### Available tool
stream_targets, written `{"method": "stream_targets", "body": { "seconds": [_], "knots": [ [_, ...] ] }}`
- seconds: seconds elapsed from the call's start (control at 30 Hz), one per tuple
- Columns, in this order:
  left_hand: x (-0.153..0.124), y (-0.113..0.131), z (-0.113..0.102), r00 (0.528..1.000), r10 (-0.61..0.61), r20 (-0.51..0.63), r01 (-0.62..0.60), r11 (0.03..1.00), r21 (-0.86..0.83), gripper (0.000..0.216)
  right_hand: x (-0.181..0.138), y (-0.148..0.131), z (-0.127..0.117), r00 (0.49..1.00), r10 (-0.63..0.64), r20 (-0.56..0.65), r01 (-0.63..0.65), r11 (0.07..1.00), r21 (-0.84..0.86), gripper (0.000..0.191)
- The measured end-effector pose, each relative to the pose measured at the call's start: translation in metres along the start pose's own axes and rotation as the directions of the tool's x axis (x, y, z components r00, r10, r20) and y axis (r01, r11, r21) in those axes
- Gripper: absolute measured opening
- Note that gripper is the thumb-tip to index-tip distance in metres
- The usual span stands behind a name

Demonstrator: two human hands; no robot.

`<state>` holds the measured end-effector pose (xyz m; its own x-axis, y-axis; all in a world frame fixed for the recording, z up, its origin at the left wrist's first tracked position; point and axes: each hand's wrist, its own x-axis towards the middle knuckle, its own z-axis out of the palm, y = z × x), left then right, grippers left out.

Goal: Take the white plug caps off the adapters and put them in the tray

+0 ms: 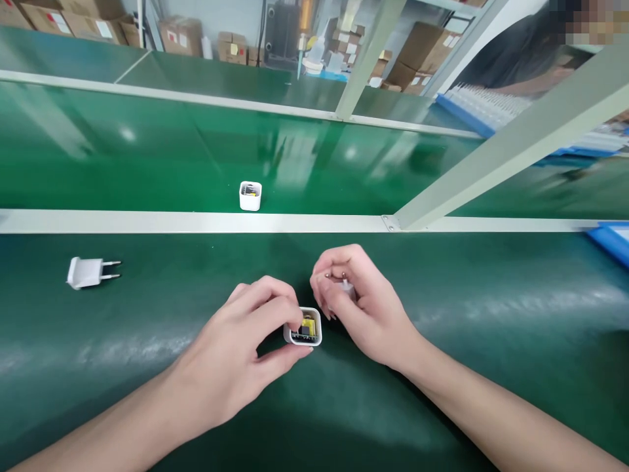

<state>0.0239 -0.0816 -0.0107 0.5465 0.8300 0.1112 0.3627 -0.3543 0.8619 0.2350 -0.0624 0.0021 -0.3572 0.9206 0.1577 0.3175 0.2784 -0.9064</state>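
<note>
A white charger housing (pixel 318 335) with a circuit board and a yellow part inside is gripped between the thumb and fingers of my left hand (pixel 255 334). Its open end faces up. Just to the right, my right hand (pixel 363 308) is curled round a white plug piece (pixel 346 289) with metal pins, mostly hidden by the fingers. The two hands are close together but apart. Off to the left on the dark green table lies a white two-pin plug piece (pixel 87 272), pins pointing right.
A second open white housing (pixel 250 196) stands on the green surface beyond a pale metal rail (pixel 196 221). A slanted metal post (pixel 511 131) rises at the right. Blue trays (pixel 614 241) sit at the right edge. Cardboard boxes (pixel 181 35) line the back; part of another person shows top right.
</note>
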Motion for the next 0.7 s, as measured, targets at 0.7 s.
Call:
{"method": "stream_targets", "body": {
  "seconds": [0.7],
  "knots": [
    [0.004,0.006,0.0,0.972,-0.232,-0.021,0.233,0.973,0.006,0.021,0.007,-0.031,-0.005,0.82,0.446,0.36,-0.519,0.844,0.137,0.021]
  ]
}}
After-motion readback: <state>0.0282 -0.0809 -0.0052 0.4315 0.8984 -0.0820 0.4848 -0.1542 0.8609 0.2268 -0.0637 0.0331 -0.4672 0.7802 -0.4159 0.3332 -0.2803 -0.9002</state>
